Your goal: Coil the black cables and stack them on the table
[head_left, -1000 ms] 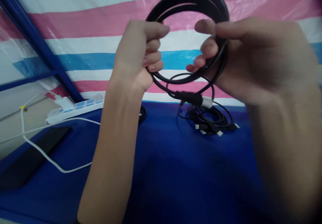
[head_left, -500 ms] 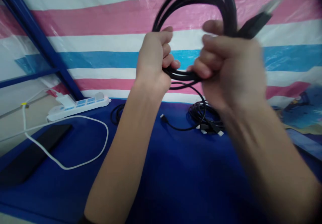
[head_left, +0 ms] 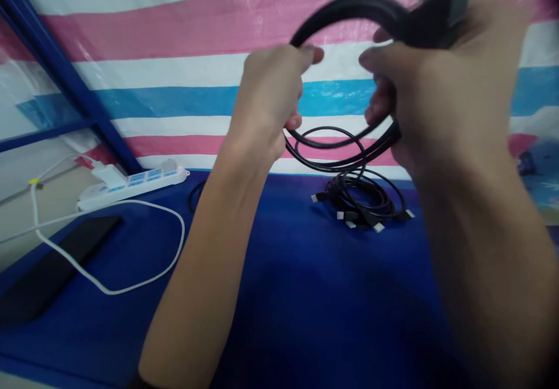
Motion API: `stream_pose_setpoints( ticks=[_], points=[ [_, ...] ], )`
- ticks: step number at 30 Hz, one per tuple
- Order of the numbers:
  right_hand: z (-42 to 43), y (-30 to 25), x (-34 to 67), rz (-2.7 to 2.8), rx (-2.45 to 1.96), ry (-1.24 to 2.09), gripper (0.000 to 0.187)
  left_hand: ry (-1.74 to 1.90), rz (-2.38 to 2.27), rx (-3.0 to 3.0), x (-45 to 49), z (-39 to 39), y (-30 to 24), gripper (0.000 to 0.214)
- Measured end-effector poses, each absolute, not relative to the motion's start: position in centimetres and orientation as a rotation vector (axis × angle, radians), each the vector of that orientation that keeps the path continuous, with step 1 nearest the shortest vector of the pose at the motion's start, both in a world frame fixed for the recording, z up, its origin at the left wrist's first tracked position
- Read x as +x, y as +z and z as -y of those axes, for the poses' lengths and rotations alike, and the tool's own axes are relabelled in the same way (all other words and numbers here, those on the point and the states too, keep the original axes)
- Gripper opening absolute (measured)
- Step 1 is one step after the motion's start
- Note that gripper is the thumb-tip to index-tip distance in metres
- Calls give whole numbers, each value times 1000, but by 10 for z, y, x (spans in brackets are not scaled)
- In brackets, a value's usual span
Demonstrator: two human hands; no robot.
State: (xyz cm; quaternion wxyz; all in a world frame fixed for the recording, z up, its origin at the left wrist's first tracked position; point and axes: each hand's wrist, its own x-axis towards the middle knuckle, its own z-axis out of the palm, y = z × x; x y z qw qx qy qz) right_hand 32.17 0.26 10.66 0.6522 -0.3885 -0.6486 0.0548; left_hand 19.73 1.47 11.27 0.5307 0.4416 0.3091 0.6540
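Note:
A coiled black cable is held up between my two hands, blurred at the top. My left hand is closed round the left side of the loop. Gripping the right side, my right hand also has the cable's black plug in or against it, with metal-looking ends pointing up. Thinner strands sag below the hands. Beneath them on the blue table lies a pile of coiled black cables with several light-tipped plugs.
At the left stand a white power strip with a white adapter plugged in, a looped white cable and a flat black slab. Another black cable coil lies partly behind my left arm. A striped sheet hangs behind the table.
My right hand has moved right and turned, bringing the plug up. The coil's lower strands have spread and sag more. The loose plug end by the pile has shifted right.

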Motion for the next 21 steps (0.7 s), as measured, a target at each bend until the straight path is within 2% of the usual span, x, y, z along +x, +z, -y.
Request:
stream_pose_setpoints(
  ticks=[4,7,10,15,21],
  points=[
    [-4,106,327,1435,-811,569,14,1518,-670,1346,187,-11,115,14],
    [-2,107,338,1582,-962,662,13,1258,-718,1624,180,-9,115,16],
    [2,109,345,1786,-1156,538,17,1109,-775,1857,178,-9,115,21],
    [9,113,339,1758,-1275,99,24,1142,-839,1956,171,-10,117,18],
    [10,113,332,1885,-1166,159,23,1098,-1050,1999,165,-7,117,16]
  ],
)
